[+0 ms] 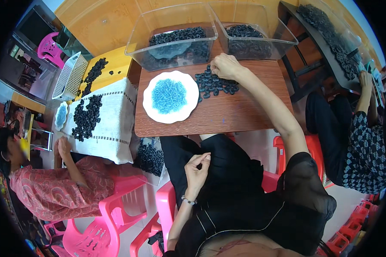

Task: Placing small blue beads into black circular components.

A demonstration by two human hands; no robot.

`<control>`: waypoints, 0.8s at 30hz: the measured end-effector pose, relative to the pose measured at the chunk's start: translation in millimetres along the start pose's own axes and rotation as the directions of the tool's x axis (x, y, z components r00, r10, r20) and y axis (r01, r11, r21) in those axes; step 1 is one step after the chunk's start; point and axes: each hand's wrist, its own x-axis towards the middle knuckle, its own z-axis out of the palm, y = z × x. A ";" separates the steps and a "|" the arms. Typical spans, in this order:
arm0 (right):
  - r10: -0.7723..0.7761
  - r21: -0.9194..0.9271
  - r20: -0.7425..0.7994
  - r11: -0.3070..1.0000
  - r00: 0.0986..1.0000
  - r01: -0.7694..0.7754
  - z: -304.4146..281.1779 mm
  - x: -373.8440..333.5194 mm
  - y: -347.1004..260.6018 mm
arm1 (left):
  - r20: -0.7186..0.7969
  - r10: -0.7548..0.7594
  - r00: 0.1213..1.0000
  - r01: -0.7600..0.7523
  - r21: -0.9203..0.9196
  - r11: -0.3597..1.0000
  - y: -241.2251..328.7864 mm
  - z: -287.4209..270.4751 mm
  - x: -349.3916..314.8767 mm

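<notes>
My right hand (226, 67) reaches across the brown table to the far edge of a pile of small black round parts (208, 84). Its fingers are bent together over the parts, and whatever they pinch is hidden. Over my lap, my left hand (197, 170) is closed with thumb and forefinger tips together; anything between them is too small to make out. Left of the pile stands a white scalloped plate (152, 112) bearing a heap of tiny clear-blue pieces (169, 95).
Two clear plastic bins (171, 48) (261, 45) of black parts stand behind the pile. On the left, a person (60, 188) sits at a cloth-covered table (116, 124) with more black parts. Another person (360, 150) works at right. Below the tables is a clear bag (149, 158) of parts.
</notes>
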 end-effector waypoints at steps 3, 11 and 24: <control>0.057 0.042 0.070 0.997 0.996 -0.060 -2.8 -1.9 -0.9 | 0.003 -0.006 1.000 0.007 -0.032 0.999 0.7 3.3 1.8; 0.086 0.151 0.045 0.984 0.995 -0.091 1.8 -10.1 0.6 | 0.007 -0.006 1.000 0.006 -0.027 1.000 -0.8 3.9 -1.0; -0.012 0.222 -0.057 0.975 0.998 0.024 16.6 -16.6 11.4 | 0.056 -0.049 0.997 0.049 0.005 0.999 0.8 8.2 -5.7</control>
